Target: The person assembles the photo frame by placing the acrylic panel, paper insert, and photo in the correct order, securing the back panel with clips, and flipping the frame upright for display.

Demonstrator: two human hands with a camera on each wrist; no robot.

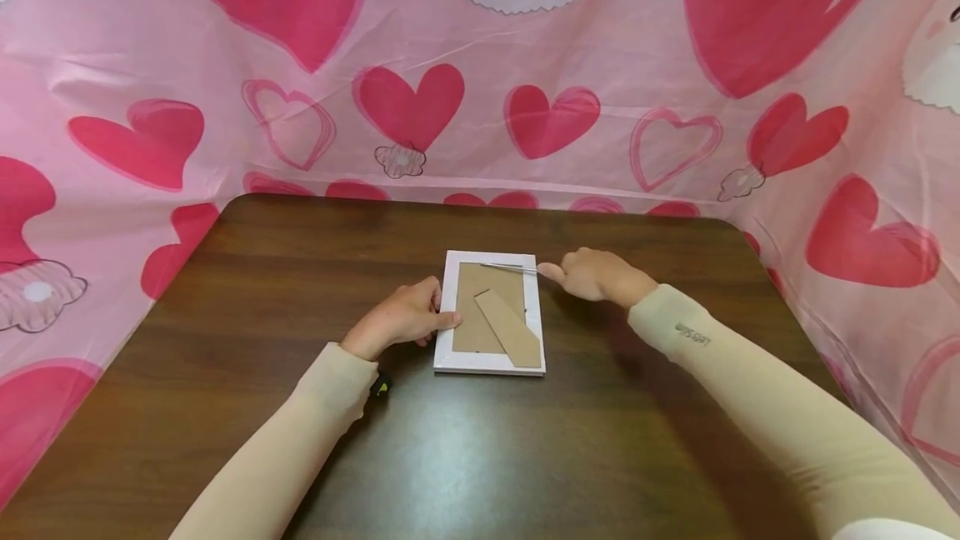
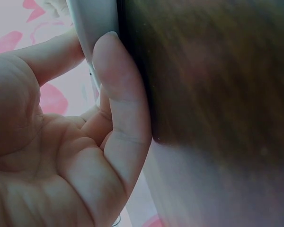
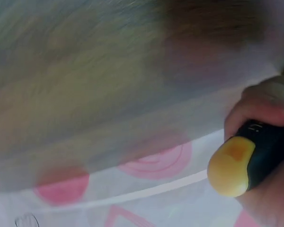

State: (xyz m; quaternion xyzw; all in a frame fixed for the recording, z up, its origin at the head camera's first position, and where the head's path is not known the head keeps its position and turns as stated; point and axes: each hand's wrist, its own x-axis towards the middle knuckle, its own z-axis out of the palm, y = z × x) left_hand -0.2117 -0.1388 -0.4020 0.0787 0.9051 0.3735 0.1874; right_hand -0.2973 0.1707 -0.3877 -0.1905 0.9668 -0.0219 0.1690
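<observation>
- Head: our left hand (image 1: 402,312) pinches the picture frame (image 1: 480,362), back up on the table (image 1: 360,244); our right hand (image 1: 597,275) holds a screwdriver (image 1: 512,268); backing board (image 1: 498,280) seated; work, we judge, unfinished.
- Left wrist: narrow edge (image 2: 98,21) grip.
- Right wrist: handle (image 3: 269,153) gripped.

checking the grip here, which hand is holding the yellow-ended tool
The right hand: it grips the yellow-ended tool, whose thin shaft reaches over the white-bordered frame. The left hand instead holds the frame's edge.
</observation>
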